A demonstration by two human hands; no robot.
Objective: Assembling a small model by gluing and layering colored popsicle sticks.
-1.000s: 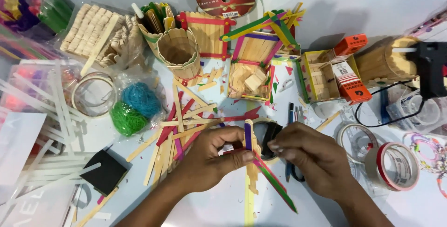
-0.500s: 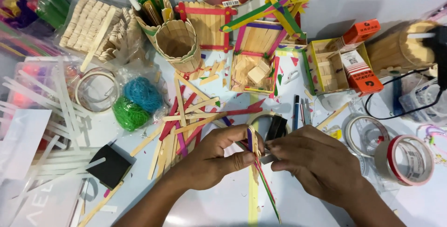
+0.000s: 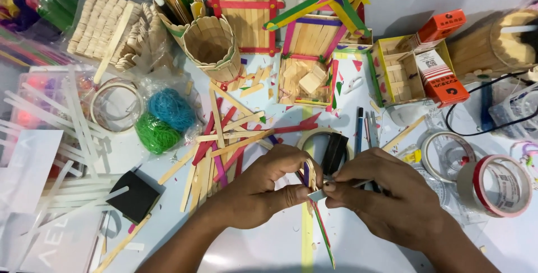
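Craft sticks [image 3: 311,186], a thin bundle in purple, natural wood and green, are held low at the middle of the white table [image 3: 263,250], pinched between both hands. The left hand [image 3: 269,189] is closed around the upper part of the bundle, thumb pressed against the sticks from below. The right hand [image 3: 386,194] is closed too, its fingertips meeting the left thumb at a small pale piece [image 3: 317,194] gripped against the bundle; what that piece is cannot be told. The lower ends of the sticks are seen trailing down below the hands, across a yellow stick [image 3: 306,234] lying flat on the table.

Just behind the hands, a black clip-like object [image 3: 334,152] is set inside a ring of tape [image 3: 314,137]. A loose heap of coloured and plain sticks [image 3: 224,138] is spread to the left of it. Further left, a bag holding blue and green rubber bands [image 3: 162,119] is placed, with a black square pad [image 3: 134,196] near the table's lower left. A stick-built cup [image 3: 210,46] and a framed stick tray [image 3: 308,60] are stood at the back. Rolls of tape [image 3: 496,186] are laid at the right, well apart from the hands.
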